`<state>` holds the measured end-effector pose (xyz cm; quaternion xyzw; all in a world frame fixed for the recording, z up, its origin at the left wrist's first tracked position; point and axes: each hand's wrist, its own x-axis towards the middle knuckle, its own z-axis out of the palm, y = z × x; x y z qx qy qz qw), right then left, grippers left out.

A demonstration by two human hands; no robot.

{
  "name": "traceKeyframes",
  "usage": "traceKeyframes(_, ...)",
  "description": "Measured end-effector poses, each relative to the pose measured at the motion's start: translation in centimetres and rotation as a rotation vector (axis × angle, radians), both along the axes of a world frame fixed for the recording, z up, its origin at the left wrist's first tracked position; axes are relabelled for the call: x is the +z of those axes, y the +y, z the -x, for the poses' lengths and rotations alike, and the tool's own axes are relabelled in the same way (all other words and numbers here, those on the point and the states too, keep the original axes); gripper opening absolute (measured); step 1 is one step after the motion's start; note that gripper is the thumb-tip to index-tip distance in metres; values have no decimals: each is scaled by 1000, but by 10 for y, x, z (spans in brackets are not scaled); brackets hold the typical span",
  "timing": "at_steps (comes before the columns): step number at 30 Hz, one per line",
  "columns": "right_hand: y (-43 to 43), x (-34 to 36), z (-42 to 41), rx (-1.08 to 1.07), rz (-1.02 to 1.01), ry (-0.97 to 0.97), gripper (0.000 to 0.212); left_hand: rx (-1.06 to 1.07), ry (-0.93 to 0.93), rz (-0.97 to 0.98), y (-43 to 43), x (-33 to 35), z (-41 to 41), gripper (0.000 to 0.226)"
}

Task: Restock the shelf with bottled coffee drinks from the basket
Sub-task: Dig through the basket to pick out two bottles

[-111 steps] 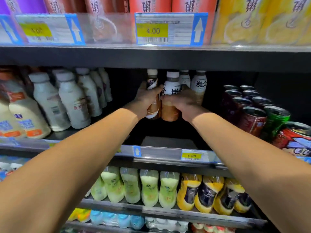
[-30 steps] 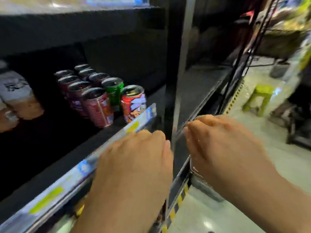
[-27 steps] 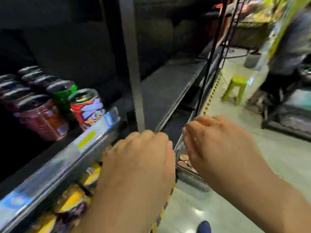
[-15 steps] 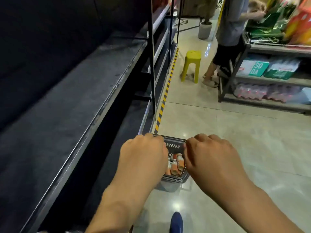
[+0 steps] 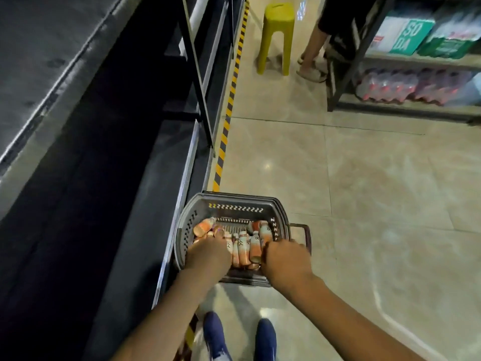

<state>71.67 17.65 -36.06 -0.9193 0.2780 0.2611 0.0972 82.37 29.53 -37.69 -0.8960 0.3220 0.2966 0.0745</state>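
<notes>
One black shelf unit [image 5: 52, 61] takes up the whole left side of the frame, its front edge running from lower centre to upper centre. One tiled floor [image 5: 364, 191] takes up the right. One grey basket [image 5: 234, 203] stands on that floor at lower centre, hard against the shelf base and directly ahead of the person's two blue shoes [image 5: 216, 334].

Two hands are down at the basket, apart from each other. The left hand [image 5: 208, 252] lies over the left half of the load. The right hand [image 5: 285, 257] is at the right rim, just beside the rightmost bottles. The fingers of both are hidden, so it cannot be told whether either grips a bottle.

At least six bottled coffee drinks [image 5: 244, 247] show in the basket; more may lie under the hands, so an exact count is not possible. Most point their caps toward the top of the frame, long axis running away from the person. One at the basket's upper left lies slantwise.

Judgement: the bottles sit directly below and between the hands, and the left hand is the nearer to the bulk of them. The next pick calls for a grasp across the body of a bottle.
</notes>
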Motion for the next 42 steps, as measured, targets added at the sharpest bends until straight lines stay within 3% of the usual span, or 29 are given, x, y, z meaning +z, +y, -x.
traceKeyframes(5, -5, -174, -31, -119, -90, 89, 44, 52, 146, -130, 10, -168, -43, 40)
traceKeyframes(10, 4, -324, -55, -254, -250, 150, 34, 77, 113, -142, 25, -324, -78, 45)
traceKeyframes(14, 15, -429, -81, -439, -405, 146, 34, -121, -25, -164, 13, -412, -117, 49)
traceKeyframes(18, 33, -513, -110, -662, -630, 74, 36, -150, -122, -125, -11, -483, -161, 55)
traceKeyframes(22, 50, -582, -142, -995, -791, -5, 65, -63, -107, -149, -25, -547, -193, 67)
traceKeyframes(26, 66, -630, -163, -1062, -689, -7, 106, -56, -138, -269, -30, -593, -201, 85)
traceKeyframes(28, 72, -644, -172, -1060, -589, -3, 113, -20, -149, -284, -33, -605, -203, 95)
traceKeyframes(32, 64, -666, -192, -1208, -578, 37, 109, 219, -22, -157, -40, -612, -222, 81)
traceKeyframes(35, 57, -687, -190, -1303, -699, -66, 112, 299, 85, -168, -42, -608, -230, 81)
traceKeyframes(38, 53, -692, -181, -1334, -734, -208, 99, 369, 119, -156, -42, -608, -236, 79)
traceKeyframes(42, 49, -690, -171, -1348, -827, -266, 108, 443, 123, -57, -28, -602, -217, 80)
